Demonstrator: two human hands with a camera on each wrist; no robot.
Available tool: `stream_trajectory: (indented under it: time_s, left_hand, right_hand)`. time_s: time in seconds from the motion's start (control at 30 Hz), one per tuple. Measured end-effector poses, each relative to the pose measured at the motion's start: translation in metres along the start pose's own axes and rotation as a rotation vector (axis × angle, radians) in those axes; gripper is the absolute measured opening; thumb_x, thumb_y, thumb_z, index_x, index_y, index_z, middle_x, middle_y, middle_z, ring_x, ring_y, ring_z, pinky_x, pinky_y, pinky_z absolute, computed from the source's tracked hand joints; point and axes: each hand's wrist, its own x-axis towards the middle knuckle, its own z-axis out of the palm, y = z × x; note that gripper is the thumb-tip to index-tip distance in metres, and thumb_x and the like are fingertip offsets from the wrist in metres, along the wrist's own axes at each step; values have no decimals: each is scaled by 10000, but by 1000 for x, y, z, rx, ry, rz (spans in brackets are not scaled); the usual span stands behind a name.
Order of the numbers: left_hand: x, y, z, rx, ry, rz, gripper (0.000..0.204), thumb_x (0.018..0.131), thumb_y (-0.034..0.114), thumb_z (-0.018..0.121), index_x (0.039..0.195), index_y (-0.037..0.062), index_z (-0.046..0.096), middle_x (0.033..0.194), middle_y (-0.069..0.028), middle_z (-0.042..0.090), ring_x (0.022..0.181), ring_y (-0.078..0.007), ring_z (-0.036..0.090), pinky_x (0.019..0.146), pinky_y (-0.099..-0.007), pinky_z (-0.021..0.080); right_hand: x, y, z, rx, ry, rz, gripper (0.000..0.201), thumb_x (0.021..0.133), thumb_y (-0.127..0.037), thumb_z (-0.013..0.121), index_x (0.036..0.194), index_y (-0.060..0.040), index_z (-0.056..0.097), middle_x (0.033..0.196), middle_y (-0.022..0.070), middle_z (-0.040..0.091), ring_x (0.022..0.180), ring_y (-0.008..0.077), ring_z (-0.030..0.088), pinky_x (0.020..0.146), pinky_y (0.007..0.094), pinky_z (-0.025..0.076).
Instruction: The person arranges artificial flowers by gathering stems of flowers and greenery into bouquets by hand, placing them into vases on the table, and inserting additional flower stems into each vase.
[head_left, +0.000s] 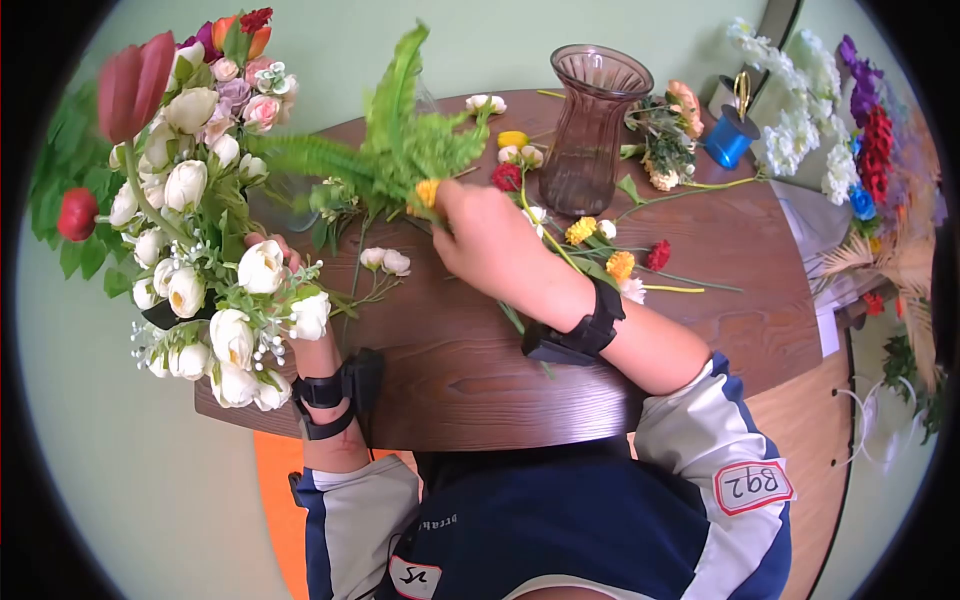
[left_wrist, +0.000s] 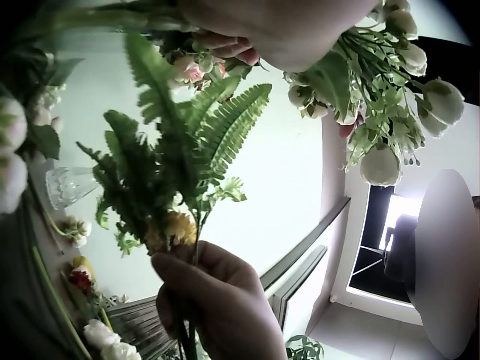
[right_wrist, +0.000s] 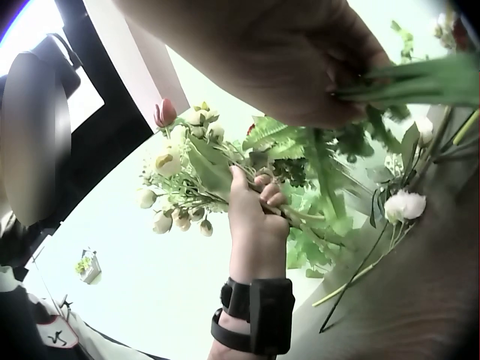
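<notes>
Left hand [right_wrist: 257, 225] curled round bouquet [head_left: 232, 338]; right hand [head_left: 492, 238] pinches fern [head_left: 400, 130], yellow flower [head_left: 427, 193]. Bouquet looks well advanced; loose flowers [head_left: 620, 266] on desk [head_left: 450, 390], vase [head_left: 583, 150] unfilled.

In the head view we count one glass vase [head_left: 600, 130] at upper centre, with three loose yellow flowers [head_left: 580, 231] and two loose red flowers [head_left: 658, 255] near it. We see one blue spool [head_left: 731, 145], upper right; one fern bunch [head_left: 400, 145], upper centre-left; two labels [head_left: 752, 486], low; and one bouquet [head_left: 190, 240], left, its overlapping white blooms [head_left: 232, 338] perhaps a dozen or more.
</notes>
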Motion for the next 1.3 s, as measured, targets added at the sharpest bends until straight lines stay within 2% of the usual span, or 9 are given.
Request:
stream_trajectory:
  time_s: [0.03, 0.23, 0.3, 0.43, 0.6, 0.7, 0.83, 1.2, 1.3]
  left_hand:
    - [-11, 9, 5, 2, -14, -38, 283, 952, 295, 459, 797, 61, 493, 767, -16, 510, 566, -93, 445, 520, -216, 348]
    - [13, -12, 19, 11, -84, -41, 253, 947, 280, 465, 824, 60, 488, 786, -21, 511, 586, -99, 451, 531, -222, 355]
    - [0, -13, 4, 12, -115, -44, 241, 944, 274, 467, 834, 60, 485, 793, -22, 511, 595, -102, 453, 536, -224, 358]
    - [-12, -21, -9, 17, -181, -51, 219, 940, 262, 472, 856, 60, 481, 807, -26, 512, 611, -107, 458, 544, -230, 364]
    - [-23, -28, -33, 17, -236, -44, 195, 934, 247, 478, 883, 59, 475, 826, -31, 513, 631, -113, 464, 555, -236, 371]
    - [-31, -33, -38, 18, -259, -34, 183, 930, 238, 481, 899, 58, 472, 837, -33, 513, 643, -117, 467, 562, -240, 375]
    - [-40, -38, -32, 33, -259, 2, 169, 926, 226, 486, 920, 58, 468, 851, -37, 514, 659, -122, 472, 571, -245, 381]
    - [-28, -52, 3, 94, -278, 114, 158, 913, 192, 499, 979, 56, 455, 891, -47, 515, 704, -135, 485, 595, -259, 397]
    - [-32, -55, -12, 104, -305, 119, 162, 910, 183, 502, 995, 55, 452, 902, -50, 516, 716, -139, 489, 601, -262, 402]
  right_hand:
    - [3, 0, -6, 28, 65, 2, 154, 725, -40, 600, 801, 45, 497, 700, 244, 578, 692, 414, 583, 616, 463, 473]
    - [14, 18, -4, 168, 140, 128, 312, 750, -134, 664, 954, 51, 516, 862, 243, 579, 851, 405, 568, 716, 445, 463]
    - [13, 30, 6, 39, 175, -96, 392, 750, -182, 677, 1044, 45, 552, 1029, 222, 567, 1061, 370, 500, 863, 428, 410]
    - [20, 51, 8, -148, 249, -145, 350, 781, -230, 663, 1053, -16, 609, 1216, 182, 517, 1235, 345, 386, 1005, 459, 297]
    - [29, 93, 3, -350, 211, -88, 428, 777, -213, 648, 1065, 86, 545, 1209, 243, 488, 1208, 377, 394, 1017, 470, 295]
    - [32, 106, 3, -19, 209, 124, 723, 794, -246, 640, 1281, 143, 275, 1308, 336, 335, 1251, 459, 297, 1068, 460, 236]
    - [33, 119, 10, -51, 68, 395, 817, 780, -304, 648, 1283, 189, 234, 1337, 378, 270, 1282, 466, 252, 1092, 449, 191]
    - [34, 149, 33, -441, 169, 310, 547, 806, -49, 466, 1272, 179, 293, 1335, 389, 251, 1300, 501, 172, 1099, 485, 142]
    - [38, 152, 43, -892, -129, 397, 503, 805, -58, 472, 1244, 163, 366, 1303, 375, 326, 1273, 484, 259, 1075, 473, 223]
